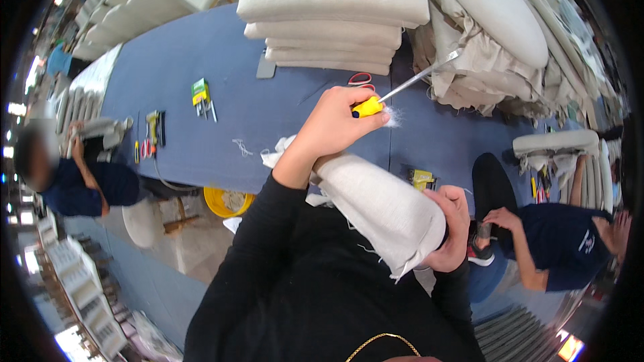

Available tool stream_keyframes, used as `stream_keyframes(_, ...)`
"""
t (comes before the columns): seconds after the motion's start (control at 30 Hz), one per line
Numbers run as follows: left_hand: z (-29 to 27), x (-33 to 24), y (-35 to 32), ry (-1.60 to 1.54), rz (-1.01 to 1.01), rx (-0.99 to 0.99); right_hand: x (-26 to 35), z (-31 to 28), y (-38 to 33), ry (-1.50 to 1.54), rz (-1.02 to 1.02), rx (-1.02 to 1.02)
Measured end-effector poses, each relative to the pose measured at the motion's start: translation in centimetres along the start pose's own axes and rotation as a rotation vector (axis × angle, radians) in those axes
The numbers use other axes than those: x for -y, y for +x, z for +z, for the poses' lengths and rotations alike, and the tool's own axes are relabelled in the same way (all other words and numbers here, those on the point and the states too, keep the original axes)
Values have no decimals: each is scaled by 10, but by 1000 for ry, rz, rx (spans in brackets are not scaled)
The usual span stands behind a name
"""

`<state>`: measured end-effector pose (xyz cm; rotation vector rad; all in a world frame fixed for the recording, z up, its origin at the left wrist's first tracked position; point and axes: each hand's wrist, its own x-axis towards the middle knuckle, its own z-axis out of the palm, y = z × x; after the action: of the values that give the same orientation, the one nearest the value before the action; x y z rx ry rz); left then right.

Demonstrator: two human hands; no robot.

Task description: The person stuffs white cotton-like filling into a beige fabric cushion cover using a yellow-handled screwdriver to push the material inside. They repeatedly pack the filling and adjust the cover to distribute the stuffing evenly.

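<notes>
The left hand [335, 124] is closing in a fist around the yellow handle of a long metal rod tool [409, 84], its thin shaft slanting up toward the heap of cream fabric covers [483, 74], while the right hand [453, 228] is clamping the open end of a rolled white cushion cover [382, 208] that is lying across the person's lap, between both hands and just at the edge of the blue worktable [201, 80]. A wisp of white stuffing fibre [394, 118] is clinging by the handle. To my eye the risk is in that shaft: it is stiff and narrow, and a hard push could be poking it through the woven cloth or slipping it toward the gripping fingers. The roll is looking soft and springy, so a loosening grip could be letting it unfurl. Behind, 4 padded seat cushions [332, 0] are sitting stacked, plump and matte, and red-handled scissors [361, 80] are lying flat just beside them.
</notes>
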<state>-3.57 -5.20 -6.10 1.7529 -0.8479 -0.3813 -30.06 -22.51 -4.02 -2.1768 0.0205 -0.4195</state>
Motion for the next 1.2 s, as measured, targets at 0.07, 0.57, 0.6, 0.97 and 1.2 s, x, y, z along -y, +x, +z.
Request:
stream_keyframes(0.07,-17,-9,-4,-241,-87,29,13,9,0,113,103,69)
stream_keyframes(0.57,-77,-33,-71,-296,-38,175,121,79,87,446,-290,426)
stream_keyframes(0.6,-72,-32,-74,-296,-25,122,119,88,84,409,-341,427)
stream_keyframes(0.97,15,-29,39,19,128,-470,25,10,94,-25,-543,-95)
stream_keyframes(1.2,57,-77,11,-274,54,-512,-54,-45,115,-113,-486,-52)
